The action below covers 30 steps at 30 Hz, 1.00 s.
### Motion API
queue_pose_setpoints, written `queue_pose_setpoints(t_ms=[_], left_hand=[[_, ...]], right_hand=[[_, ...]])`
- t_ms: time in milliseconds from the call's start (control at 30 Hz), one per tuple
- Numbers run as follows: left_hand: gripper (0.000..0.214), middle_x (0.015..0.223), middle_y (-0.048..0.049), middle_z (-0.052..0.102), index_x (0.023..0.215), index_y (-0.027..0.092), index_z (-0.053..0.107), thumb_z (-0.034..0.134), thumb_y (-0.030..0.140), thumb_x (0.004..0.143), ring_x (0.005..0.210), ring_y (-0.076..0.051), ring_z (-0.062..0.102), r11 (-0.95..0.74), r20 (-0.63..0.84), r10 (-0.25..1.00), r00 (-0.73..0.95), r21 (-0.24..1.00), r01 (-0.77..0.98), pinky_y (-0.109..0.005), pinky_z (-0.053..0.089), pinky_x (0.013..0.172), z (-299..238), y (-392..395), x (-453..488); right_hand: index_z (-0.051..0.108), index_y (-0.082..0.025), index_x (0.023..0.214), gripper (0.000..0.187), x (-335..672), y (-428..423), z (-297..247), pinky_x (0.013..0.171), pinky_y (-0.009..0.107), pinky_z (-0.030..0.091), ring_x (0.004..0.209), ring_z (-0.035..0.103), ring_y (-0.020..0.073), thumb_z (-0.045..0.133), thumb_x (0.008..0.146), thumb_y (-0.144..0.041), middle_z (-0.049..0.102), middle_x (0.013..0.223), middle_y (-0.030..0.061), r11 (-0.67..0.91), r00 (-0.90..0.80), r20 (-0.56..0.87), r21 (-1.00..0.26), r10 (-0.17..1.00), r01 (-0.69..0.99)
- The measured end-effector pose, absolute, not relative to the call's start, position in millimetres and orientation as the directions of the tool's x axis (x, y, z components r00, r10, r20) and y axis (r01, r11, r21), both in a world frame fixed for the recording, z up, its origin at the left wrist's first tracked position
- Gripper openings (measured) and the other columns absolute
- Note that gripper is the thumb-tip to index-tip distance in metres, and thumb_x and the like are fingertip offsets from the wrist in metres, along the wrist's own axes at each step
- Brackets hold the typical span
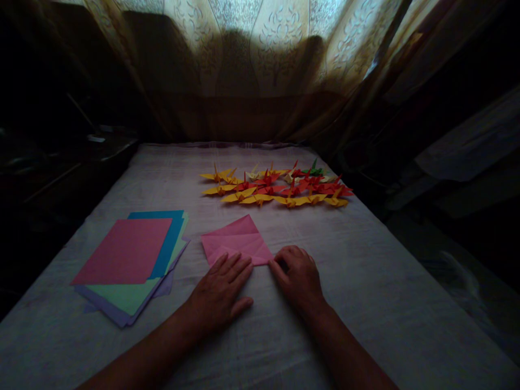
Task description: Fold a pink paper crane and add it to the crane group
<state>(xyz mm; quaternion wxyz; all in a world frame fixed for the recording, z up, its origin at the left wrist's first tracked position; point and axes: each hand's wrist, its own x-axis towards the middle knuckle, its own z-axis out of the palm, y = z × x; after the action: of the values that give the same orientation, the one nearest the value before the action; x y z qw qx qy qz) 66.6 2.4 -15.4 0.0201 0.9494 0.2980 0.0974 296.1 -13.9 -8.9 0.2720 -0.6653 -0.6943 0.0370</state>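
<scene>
A pink sheet of origami paper [238,235] with crease lines lies on the cloth-covered table in front of me, its near part folded over. My left hand [221,290] rests flat on the paper's near left edge, fingers stretched out and thumb apart. At the paper's right corner, my right hand [299,276] pinches the tip between thumb and curled fingers. The fingertips of both hands touch the paper, and part of its near edge is hidden under the left fingers.
To the left lies a loose stack of coloured paper [122,252], pink on top, then blue, light green and purple. Several folded paper cranes [276,187] in yellow, red, white and green stand in rows farther back. A patterned curtain [252,70] hangs behind the table [365,292].
</scene>
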Motion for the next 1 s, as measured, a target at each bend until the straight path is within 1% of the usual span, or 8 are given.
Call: queue_pose_setpoints(t_ms=[267,467,633,733,800,833,900,1000], left_hand=[[0.06,0.152,-0.0084,0.043,0.149,0.018,0.036,0.04,0.051,0.099,0.141,-0.026,0.036,-0.808,0.148,0.589,0.795,0.106,0.579,-0.045,0.022,0.118,-16,2,67],[0.061,0.152,-0.0084,0.043,0.15,0.019,0.035,0.042,0.05,0.098,0.141,-0.025,0.037,-0.81,0.137,0.586,0.798,0.119,0.574,-0.045,0.021,0.119,-14,2,67],[0.06,0.151,-0.008,0.044,0.148,0.018,0.037,0.042,0.05,0.098,0.139,-0.026,0.039,-0.811,0.126,0.585,0.801,0.104,0.576,-0.045,0.021,0.118,-11,3,67],[0.059,0.151,-0.0082,0.044,0.148,0.018,0.038,0.041,0.049,0.098,0.139,-0.026,0.039,-0.811,0.136,0.585,0.799,0.102,0.576,-0.045,0.021,0.118,-11,3,67],[0.059,0.152,-0.0081,0.043,0.148,0.018,0.038,0.041,0.049,0.098,0.14,-0.025,0.038,-0.813,0.137,0.582,0.801,0.103,0.573,-0.045,0.021,0.118,-12,3,67],[0.059,0.152,-0.008,0.043,0.148,0.018,0.038,0.041,0.049,0.098,0.14,-0.025,0.038,-0.814,0.139,0.581,0.802,0.104,0.571,-0.045,0.021,0.119,-12,3,67],[0.059,0.152,-0.008,0.043,0.148,0.018,0.038,0.042,0.049,0.098,0.14,-0.026,0.037,-0.815,0.146,0.58,0.802,0.109,0.569,-0.045,0.02,0.119,-14,4,67],[0.061,0.151,-0.0084,0.044,0.15,0.019,0.035,0.041,0.05,0.098,0.14,-0.026,0.037,-0.815,0.166,0.579,0.798,0.119,0.567,-0.045,0.021,0.119,-16,5,67]], right_hand=[[0.059,-0.022,0.071,0.02,297,-14,-9,0.073,0.032,0.038,0.078,0.055,0.0195,0.056,0.089,-0.03,0.062,0.079,0.0035,0.123,0.026,0.337,-0.413,0.941,0.902],[0.059,-0.022,0.072,0.016,295,-13,-9,0.074,0.032,0.037,0.079,0.055,0.0201,0.058,0.087,-0.027,0.062,0.08,0.0033,0.095,0.041,0.313,-0.407,0.949,0.908],[0.059,-0.022,0.072,0.015,294,-14,-8,0.075,0.033,0.037,0.081,0.055,0.0204,0.059,0.086,-0.025,0.062,0.081,0.0031,0.091,0.05,0.314,-0.418,0.948,0.904],[0.06,-0.022,0.075,0.011,294,-14,-9,0.077,0.034,0.038,0.082,0.055,0.0208,0.057,0.085,-0.023,0.063,0.082,0.0033,0.081,0.058,0.307,-0.422,0.95,0.903],[0.061,-0.021,0.082,0.007,294,-14,-11,0.079,0.035,0.039,0.085,0.056,0.0221,0.057,0.085,-0.025,0.064,0.086,0.0045,0.078,0.064,0.315,-0.418,0.947,0.905],[0.062,-0.02,0.088,0.008,293,-15,-13,0.082,0.036,0.04,0.089,0.057,0.0233,0.057,0.085,-0.026,0.065,0.092,0.006,0.075,0.071,0.327,-0.414,0.942,0.907],[0.062,-0.019,0.105,0.024,290,-14,-16,0.089,0.04,0.04,0.103,0.056,0.027,0.058,0.084,-0.03,0.065,0.109,0.011,0.063,0.092,0.362,-0.395,0.928,0.916],[0.053,-0.018,0.128,0.051,281,-11,-22,0.1,0.047,0.035,0.125,0.047,0.0322,0.061,0.082,-0.038,0.053,0.136,0.0179,0.035,0.107,0.387,-0.343,0.916,0.939]])
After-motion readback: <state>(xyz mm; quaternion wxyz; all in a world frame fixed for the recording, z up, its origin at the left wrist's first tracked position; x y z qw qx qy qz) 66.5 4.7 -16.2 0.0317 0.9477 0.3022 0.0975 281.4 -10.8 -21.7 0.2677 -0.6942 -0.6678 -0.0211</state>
